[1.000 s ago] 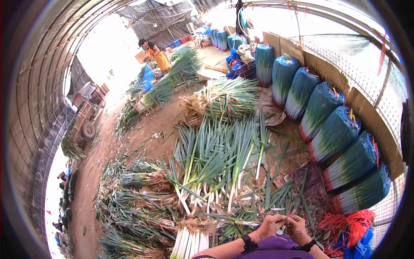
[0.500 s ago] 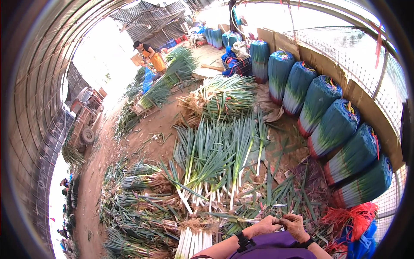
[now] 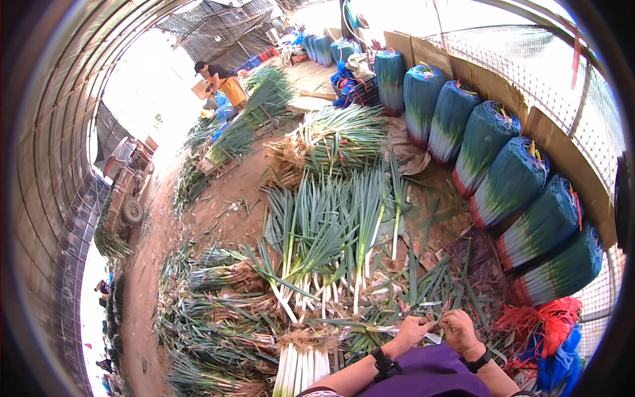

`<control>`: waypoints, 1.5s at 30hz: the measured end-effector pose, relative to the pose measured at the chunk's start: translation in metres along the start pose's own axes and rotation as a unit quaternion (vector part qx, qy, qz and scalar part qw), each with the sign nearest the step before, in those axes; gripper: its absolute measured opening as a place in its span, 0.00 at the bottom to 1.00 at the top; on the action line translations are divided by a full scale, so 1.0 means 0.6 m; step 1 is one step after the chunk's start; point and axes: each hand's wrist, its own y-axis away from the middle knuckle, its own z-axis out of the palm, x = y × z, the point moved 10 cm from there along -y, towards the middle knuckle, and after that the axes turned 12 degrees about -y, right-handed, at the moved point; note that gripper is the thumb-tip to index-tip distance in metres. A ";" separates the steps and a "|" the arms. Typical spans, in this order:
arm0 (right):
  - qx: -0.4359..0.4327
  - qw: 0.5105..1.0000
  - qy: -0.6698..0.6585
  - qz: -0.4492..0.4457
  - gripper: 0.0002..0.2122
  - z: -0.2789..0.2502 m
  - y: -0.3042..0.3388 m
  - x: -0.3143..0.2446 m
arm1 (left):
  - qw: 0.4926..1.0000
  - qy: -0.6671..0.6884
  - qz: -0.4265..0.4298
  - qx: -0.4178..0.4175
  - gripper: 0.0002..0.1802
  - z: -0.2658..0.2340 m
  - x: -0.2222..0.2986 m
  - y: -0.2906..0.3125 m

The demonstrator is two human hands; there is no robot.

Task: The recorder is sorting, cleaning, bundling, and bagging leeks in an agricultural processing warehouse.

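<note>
Pinching near green onions (image 3: 331, 231) — left hand (image 3: 411, 332), right hand (image 3: 461, 331) — each grip closed, contents unclear.

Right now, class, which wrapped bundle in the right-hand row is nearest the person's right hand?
The lowest wrapped bundle: it alone sits beside the red strings, closest to the right hand.

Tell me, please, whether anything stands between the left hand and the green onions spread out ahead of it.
Nothing upright visibly does. A loose stalk and scattered plant litter lie low between the left hand and the spread-out green onions; the stalk's pale end is near the hand.
</note>
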 end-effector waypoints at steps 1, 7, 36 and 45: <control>0.016 0.996 0.048 -0.077 0.06 -0.003 -0.002 -0.029 | 0.994 0.106 -0.022 0.007 0.09 0.000 0.002 0.000; 0.063 0.990 -0.116 0.043 0.05 0.008 0.013 0.010 | 0.949 0.274 -0.158 -0.018 0.07 0.011 -0.079 -0.005; -0.022 0.866 -0.337 0.369 0.05 0.053 0.128 0.145 | 0.977 -0.190 0.018 -0.099 0.08 0.039 -0.048 -0.014; 0.169 0.679 -0.579 0.417 0.09 0.040 0.195 0.161 | 0.995 -0.074 0.041 -0.043 0.04 0.082 -0.034 -0.015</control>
